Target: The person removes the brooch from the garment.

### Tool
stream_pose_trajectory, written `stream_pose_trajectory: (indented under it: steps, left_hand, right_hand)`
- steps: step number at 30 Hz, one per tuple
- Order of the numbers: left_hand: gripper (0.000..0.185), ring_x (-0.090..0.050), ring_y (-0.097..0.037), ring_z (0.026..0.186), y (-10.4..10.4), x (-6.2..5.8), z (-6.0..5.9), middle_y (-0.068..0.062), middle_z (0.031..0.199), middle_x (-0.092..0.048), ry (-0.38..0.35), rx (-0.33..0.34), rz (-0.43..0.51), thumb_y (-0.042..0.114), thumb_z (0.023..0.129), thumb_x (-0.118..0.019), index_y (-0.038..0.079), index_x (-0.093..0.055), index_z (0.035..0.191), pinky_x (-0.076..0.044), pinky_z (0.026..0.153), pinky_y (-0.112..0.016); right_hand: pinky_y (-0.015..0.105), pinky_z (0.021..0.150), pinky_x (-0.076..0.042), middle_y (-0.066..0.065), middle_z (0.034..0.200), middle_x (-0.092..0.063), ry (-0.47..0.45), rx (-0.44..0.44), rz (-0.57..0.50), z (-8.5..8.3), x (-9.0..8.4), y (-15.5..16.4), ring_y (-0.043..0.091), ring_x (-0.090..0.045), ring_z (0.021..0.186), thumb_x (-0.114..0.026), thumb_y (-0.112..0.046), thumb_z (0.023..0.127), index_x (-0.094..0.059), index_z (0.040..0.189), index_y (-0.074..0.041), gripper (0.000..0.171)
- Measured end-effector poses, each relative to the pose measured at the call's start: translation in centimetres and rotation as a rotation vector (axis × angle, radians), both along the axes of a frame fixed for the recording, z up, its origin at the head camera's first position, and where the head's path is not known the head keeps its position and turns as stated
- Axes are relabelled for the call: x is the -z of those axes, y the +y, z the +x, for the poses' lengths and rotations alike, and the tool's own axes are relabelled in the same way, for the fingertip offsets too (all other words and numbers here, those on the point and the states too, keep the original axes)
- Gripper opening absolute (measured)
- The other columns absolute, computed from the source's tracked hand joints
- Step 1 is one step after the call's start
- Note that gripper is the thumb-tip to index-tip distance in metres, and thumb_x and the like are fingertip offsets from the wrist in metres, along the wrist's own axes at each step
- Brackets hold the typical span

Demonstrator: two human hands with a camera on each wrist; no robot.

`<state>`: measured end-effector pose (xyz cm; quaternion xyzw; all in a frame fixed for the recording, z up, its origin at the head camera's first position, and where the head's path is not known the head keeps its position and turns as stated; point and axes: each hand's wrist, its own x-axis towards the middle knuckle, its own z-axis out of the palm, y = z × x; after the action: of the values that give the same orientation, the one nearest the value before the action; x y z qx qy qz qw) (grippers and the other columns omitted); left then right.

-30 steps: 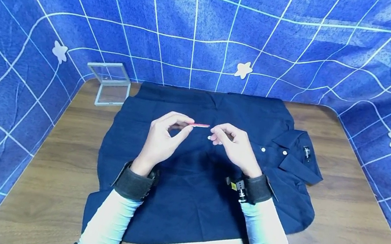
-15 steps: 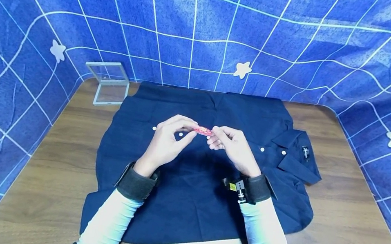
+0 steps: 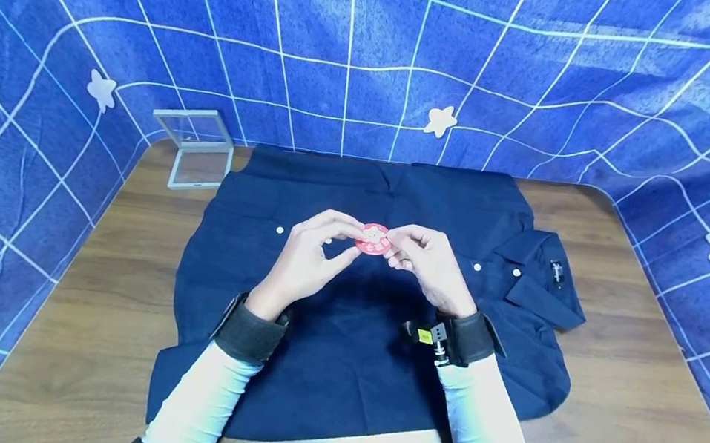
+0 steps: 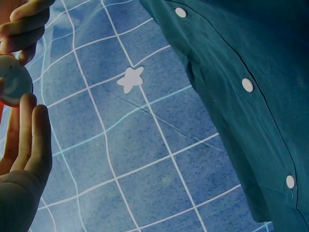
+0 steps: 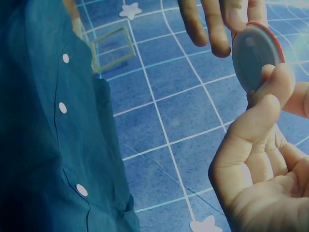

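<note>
A round red badge [image 3: 374, 240] with pale lettering is held up over a dark navy button shirt [image 3: 335, 369], its face toward the head camera. My left hand [image 3: 314, 250] pinches its left edge between thumb and fingers. At the opposite edge, my right hand [image 3: 430, 265] pinches it too. The right wrist view shows the smooth grey back of the badge [image 5: 251, 55] and its red rim, between the left fingertips above and the right thumb and fingers below. Only part of the badge [image 4: 19, 79] enters the left wrist view, at its left edge.
The shirt lies spread on a wooden table [image 3: 96, 292], collar [image 3: 545, 284] to the right, with white buttons along its middle. A clear-windowed, pale-framed case [image 3: 203, 147] stands open at the back left. Blue gridded cloth [image 3: 327, 23] with white stars surrounds the table.
The badge has turned from nearly edge-on to showing its red face. My right hand, apart from it at first, has come to grip its right edge.
</note>
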<state>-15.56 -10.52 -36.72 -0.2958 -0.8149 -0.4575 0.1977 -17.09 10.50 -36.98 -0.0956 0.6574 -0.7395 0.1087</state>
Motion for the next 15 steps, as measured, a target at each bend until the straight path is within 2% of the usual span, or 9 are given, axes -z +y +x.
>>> stream_pose_trajectory:
  steps: [7, 12, 15]
  left_hand:
    - [0.024, -0.067, -0.020, 0.093, 0.01, 0.11, -0.20, -0.009, 0.111, -0.068, -0.044, -0.007, 0.010, 0.006, 0.083, -0.075, 0.006, -0.072, 0.106, -0.056, 0.082, -0.035]
    - [0.030, -0.069, -0.023, 0.091, -0.38, 0.08, -0.29, -0.011, 0.112, -0.066, -0.113, -0.031, -0.021, 0.008, 0.084, -0.075, 0.005, -0.069, 0.113, -0.057, 0.083, -0.042]
    - [0.029, -0.069, -0.023, 0.091, -0.65, -0.02, -0.29, -0.012, 0.111, -0.068, -0.167, -0.050, -0.031, 0.007, 0.088, -0.068, 0.005, -0.066, 0.117, -0.057, 0.083, -0.041]
  right_hand:
    - [0.017, 0.064, -0.054, -0.006, 0.073, -0.066, 0.013, 0.034, 0.004, -0.25, 0.27, 0.05, 0.005, -0.061, 0.064, -0.052, -0.002, 0.097, -0.060, 0.108, 0.014, 0.021]
    - [0.018, 0.067, -0.055, -0.007, 0.074, -0.067, 0.041, 0.048, 0.050, -0.26, 0.45, 0.13, 0.006, -0.062, 0.066, -0.052, -0.004, 0.098, -0.059, 0.111, 0.016, 0.024]
    - [0.019, 0.069, -0.056, -0.007, 0.074, -0.067, 0.060, 0.055, 0.074, -0.32, 0.50, 0.29, 0.007, -0.062, 0.067, -0.052, -0.005, 0.099, -0.060, 0.111, 0.014, 0.025]
